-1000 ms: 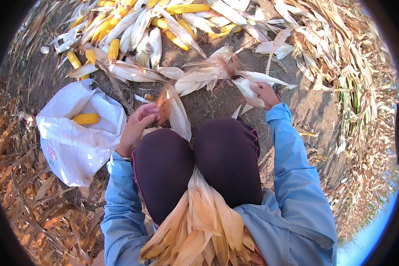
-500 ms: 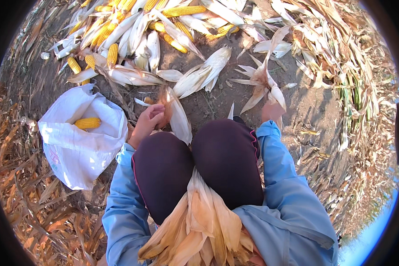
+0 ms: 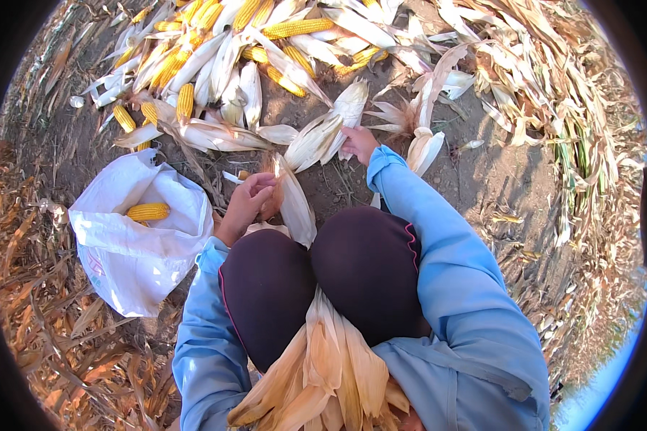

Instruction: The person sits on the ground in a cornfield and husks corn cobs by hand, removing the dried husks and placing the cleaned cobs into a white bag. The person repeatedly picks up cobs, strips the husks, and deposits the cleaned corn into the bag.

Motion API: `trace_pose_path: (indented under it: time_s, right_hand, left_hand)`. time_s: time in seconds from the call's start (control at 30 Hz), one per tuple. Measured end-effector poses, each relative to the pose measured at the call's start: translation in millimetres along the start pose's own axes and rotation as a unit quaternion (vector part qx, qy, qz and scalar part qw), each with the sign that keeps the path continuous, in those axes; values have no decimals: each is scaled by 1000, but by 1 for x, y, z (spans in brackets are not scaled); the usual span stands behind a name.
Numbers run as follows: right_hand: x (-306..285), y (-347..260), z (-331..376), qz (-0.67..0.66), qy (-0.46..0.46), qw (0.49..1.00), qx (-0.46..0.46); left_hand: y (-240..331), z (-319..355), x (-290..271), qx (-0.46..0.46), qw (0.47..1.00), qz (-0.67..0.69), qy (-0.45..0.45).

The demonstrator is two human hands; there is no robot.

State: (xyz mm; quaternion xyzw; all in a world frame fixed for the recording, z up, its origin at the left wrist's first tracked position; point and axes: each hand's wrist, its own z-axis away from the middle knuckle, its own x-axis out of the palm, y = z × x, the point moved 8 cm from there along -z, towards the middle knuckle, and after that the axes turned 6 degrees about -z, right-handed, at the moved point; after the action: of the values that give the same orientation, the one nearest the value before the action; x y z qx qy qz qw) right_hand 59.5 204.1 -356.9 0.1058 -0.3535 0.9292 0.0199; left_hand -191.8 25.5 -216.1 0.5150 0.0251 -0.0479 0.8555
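Observation:
My right hand (image 3: 360, 143) is at a pale, unshucked ear of corn (image 3: 330, 129) on the soil ahead, its fingers closed on the edge of the husk. My left hand (image 3: 248, 205) hovers just beyond my left knee, loosely bent and apparently holding nothing. Beside its fingertips lies a pale husk (image 3: 295, 201) with a tuft of brown silk (image 3: 274, 188). Left of that hand stands a white woven sack (image 3: 129, 251), its mouth gaping around a bare yellow corn cob (image 3: 149, 211).
A heap of yellow cobs (image 3: 298, 28) and pale husks spreads across the far side. Torn husks with brown silk (image 3: 414, 118) lie right of my right hand. Dry leaves (image 3: 65, 345) cover the ground at left. Between my thighs and lap sits a bunch of dry husks (image 3: 323, 359).
My right hand has left the husk at the right and moved left and farther out to the unshucked ear. My left hand has stayed almost in place.

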Motion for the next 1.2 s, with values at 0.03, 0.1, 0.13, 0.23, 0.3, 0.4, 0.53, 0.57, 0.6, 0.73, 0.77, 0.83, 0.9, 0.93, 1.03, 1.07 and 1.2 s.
trace_pose_path:
  time_s: [0.03,0.1,0.13,0.23,0.3,0.4,0.53,0.57,0.6,0.73,0.77,0.83,0.9,0.93,1.03,1.07,1.2]
  right_hand:
    - [3,-2,-5,8,8,1000,7]
    - [12,-7,-11,27,25,999,19]
    - [18,-10,-6,-18,10,1000,3]
    - [22,-20,-11,-35,-7,999,-5]
    - [27,-37,6,44,-26,991,-123]
    - [71,-90,92,345,-15,880,-326]
    - [122,-118,205,456,-30,683,-569]
    - [136,-119,223,495,-43,634,-593]
    - [145,-119,237,532,-51,581,-613]
    - [161,-128,259,501,-124,590,-621]
    - [158,-136,259,459,-129,662,-578]
    - [151,-144,255,364,-133,790,-476]
    - [146,-156,244,340,-73,785,-513]
    - [146,-159,237,336,-77,795,-498]
    - [153,-156,219,324,-138,841,-411]
    - [155,-146,209,282,-166,874,-358]
    - [157,-130,202,214,-178,920,-274]
  left_hand:
    - [2,1,-3,2,1000,14,6]
    - [8,2,-8,9,999,42,18]
    - [10,3,-10,7,999,49,21]
    - [29,-2,-8,16,998,62,11]
    - [45,-5,-6,32,998,62,-4]
    - [76,-2,-3,34,994,89,-44]
    - [115,-21,25,59,992,73,-84]
    - [124,-24,31,72,991,70,-86]
    - [138,-27,39,117,986,56,-103]
    - [127,-28,29,41,991,127,-9]
    - [126,-26,24,52,987,153,-3]
    - [129,-18,19,72,976,203,6]
    - [134,-12,18,79,976,204,18]
    - [137,-10,18,78,976,201,20]
    - [132,-14,14,89,978,185,28]
    - [130,-16,12,95,979,179,32]
    - [137,-10,8,112,966,225,59]
